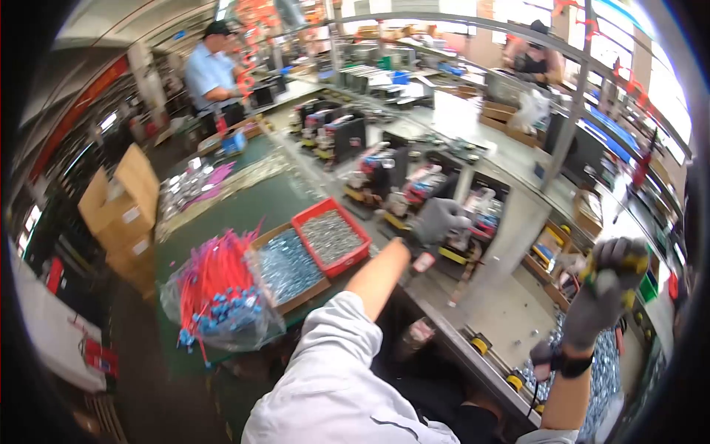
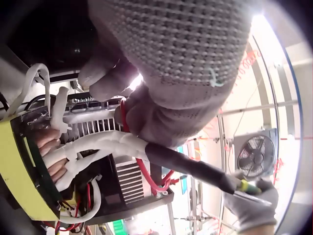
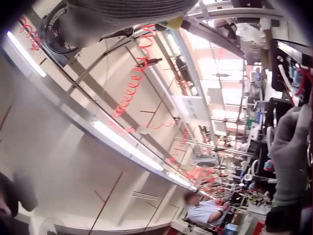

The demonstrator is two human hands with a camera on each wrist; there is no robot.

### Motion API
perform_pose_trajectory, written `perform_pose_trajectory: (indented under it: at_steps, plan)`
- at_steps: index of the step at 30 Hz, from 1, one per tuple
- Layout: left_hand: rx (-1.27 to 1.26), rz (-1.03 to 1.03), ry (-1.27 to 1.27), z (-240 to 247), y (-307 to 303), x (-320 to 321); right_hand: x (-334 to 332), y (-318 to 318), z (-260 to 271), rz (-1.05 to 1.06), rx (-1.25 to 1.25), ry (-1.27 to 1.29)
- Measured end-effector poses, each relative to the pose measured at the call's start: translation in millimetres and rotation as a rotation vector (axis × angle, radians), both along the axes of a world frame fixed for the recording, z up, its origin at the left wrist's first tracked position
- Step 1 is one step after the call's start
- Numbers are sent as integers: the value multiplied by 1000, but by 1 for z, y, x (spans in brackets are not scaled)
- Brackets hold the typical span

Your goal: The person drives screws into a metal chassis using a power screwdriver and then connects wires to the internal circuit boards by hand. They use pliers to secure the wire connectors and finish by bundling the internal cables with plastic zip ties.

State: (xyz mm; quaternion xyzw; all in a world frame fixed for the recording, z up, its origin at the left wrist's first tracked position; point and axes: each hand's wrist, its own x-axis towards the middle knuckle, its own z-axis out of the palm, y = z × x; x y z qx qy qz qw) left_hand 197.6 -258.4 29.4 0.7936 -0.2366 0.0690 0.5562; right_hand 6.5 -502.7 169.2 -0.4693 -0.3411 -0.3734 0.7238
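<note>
My gloved left hand (image 1: 440, 222) is at a black-cased unit on the bench, its fingers curled among the wires. In the left wrist view, a red wire (image 2: 124, 117) runs between the fingertips, which pinch it over a slotted metal heat sink (image 2: 129, 178). A white-sleeved wire bundle (image 2: 98, 144) bends in front, beside a yellow-edged block (image 2: 22, 171). Off to the right, my gloved right hand (image 1: 595, 303) is raised and grips a screwdriver (image 2: 250, 187) with a yellow-green handle; its metal shaft shows in the left wrist view.
Left of the bench, a red bin (image 1: 347, 259) of small metal parts adjoins a carton (image 1: 322, 285) of screws. Red wires with blue ends (image 1: 222, 296) lie bagged nearby. More black units (image 1: 344, 137) line the bench. A metal post (image 1: 569, 133) rises at right. Two people work farther back.
</note>
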Motion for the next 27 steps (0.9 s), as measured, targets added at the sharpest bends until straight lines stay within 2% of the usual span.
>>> perform_pose_trajectory:
  at_steps: [1,2,3,4,5,6,7,8,9,10,12,13,14,15,16,18,19,20,21,22,24,26,27]
  plan:
    - [22,62,21,-6,10,16,-20,-13,-17,-18,-30,27]
    - [154,54,-140,-15,23,33,-45,-26,-38,-39,-57,58]
    - [328,69,-348,1,40,29,-70,-39,-52,7,-152,81]
    - [731,154,-694,-13,59,57,-98,-52,-63,36,-244,114]
    - [1269,278,-475,-48,82,85,-129,-54,-74,-171,-310,175]
    - [1213,138,-572,7,84,40,-159,-53,-85,-422,-372,253]
    - [1173,405,-525,71,60,3,-181,-63,-104,-668,-316,304]
    - [1098,633,-457,96,29,-87,-208,-72,-119,-942,-247,349]
    - [1017,423,-576,87,52,-60,-230,-72,-110,-1058,-150,416]
    - [654,418,-641,74,68,-38,-249,-76,-96,-1156,-39,468]
    - [-34,443,-520,69,66,-25,-301,-88,-92,-1319,-27,311]
    - [-327,495,-372,66,64,-21,-319,-96,-89,-1596,4,272]
    - [-566,458,-462,79,8,-71,-336,-106,-86,-1833,28,225]
    - [-76,425,-872,56,0,-82,-358,-121,-88,-1965,67,235]
    - [-80,404,-873,43,-21,-100,-379,-139,-95,-2080,106,241]
    - [-105,62,-460,8,-69,-160,-443,-217,-146,-2442,-187,634]
    - [-113,-92,-245,-8,-92,-187,-456,-238,-156,-2437,-188,635]
    - [-129,-249,-26,-20,-109,-200,-468,-253,-159,-2420,-389,878]
    - [-40,-370,-107,-33,-112,-202,-478,-269,-162,-2365,-597,1118]
    - [56,-475,-187,-45,-110,-203,-494,-288,-169,-2349,-608,1107]
    - [43,-456,-220,-52,-119,-212,-527,-322,-179,-2199,-1076,1417]
    - [34,-425,-255,-66,-125,-213,-538,-327,-205,-1984,-623,1797]
    - [8,-410,-120,-78,-123,-209,-539,-330,-212,-1936,-577,1967]
